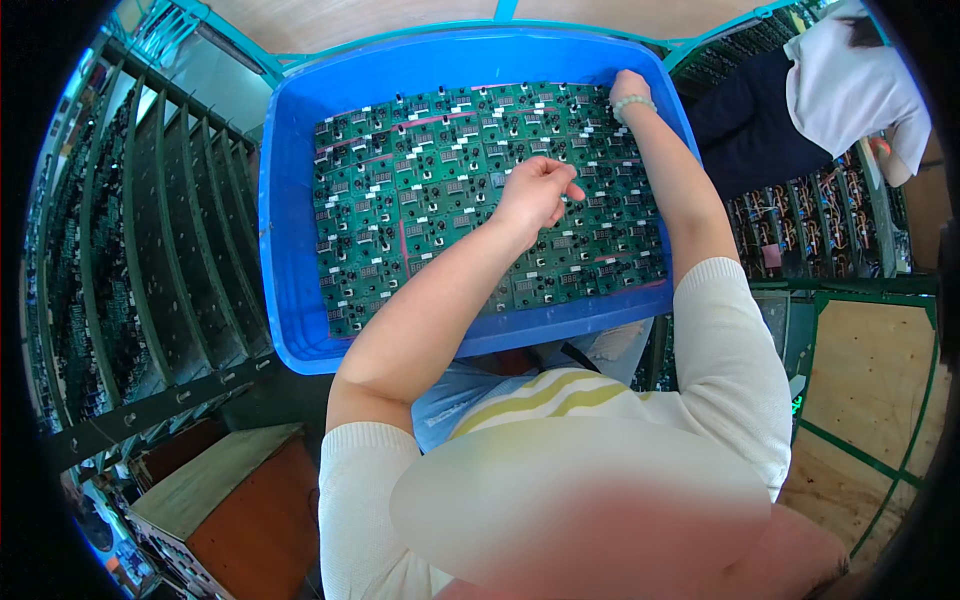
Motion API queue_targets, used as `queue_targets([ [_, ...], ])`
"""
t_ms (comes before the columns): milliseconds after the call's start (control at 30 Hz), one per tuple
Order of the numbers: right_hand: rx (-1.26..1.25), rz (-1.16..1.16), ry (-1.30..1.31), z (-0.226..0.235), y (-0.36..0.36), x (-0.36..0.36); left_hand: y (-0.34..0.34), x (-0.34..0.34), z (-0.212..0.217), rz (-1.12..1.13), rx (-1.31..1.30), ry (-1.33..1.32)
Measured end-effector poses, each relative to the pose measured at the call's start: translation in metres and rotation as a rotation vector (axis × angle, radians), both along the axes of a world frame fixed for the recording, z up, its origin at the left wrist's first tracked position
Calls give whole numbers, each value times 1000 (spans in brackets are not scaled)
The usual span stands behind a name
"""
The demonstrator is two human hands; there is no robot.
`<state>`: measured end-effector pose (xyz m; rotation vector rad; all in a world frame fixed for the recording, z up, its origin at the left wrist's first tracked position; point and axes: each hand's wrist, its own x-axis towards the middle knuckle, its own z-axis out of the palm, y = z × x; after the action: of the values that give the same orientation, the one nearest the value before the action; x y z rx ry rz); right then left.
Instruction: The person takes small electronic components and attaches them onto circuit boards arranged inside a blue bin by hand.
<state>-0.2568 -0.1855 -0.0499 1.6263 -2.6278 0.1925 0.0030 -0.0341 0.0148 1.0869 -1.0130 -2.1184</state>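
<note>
A large blue plastic tub point(292, 210) sits in front of me, lined with rows of green circuit boards point(450, 188) that carry small displays, white connectors and black parts. Over the middle of the boards is my left hand point(540, 195), its fingers curled in and nothing visible in them. My right hand point(630, 88), with a bead bracelet point(634, 104) at the wrist, reaches to the far right corner of the board layer, by the tub wall. Its fingers are bent downward and partly hidden, so what they grip cannot be made out. Pink strips point(404, 240) show between some boards.
Tall racks point(160, 230) of upright boards stand on the left. A brown box-like cabinet point(235, 510) is at the lower left. On the right, a person in a white top point(850, 95) stands beside trays of wired boards point(810, 225). Wooden panels point(865, 370) in green frames lie near my right side.
</note>
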Motion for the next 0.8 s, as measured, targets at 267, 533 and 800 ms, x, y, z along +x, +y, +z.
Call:
queue_targets([
  [267,5,-23,-11,4,3,12,1,0,0,3,5,-4],
  [533,95,-56,43,12,9,27,3,-1,-2,-18,-13,7],
  [800,92,27,69,18,20,14,2,-2,-3,-33,-8,3],
])
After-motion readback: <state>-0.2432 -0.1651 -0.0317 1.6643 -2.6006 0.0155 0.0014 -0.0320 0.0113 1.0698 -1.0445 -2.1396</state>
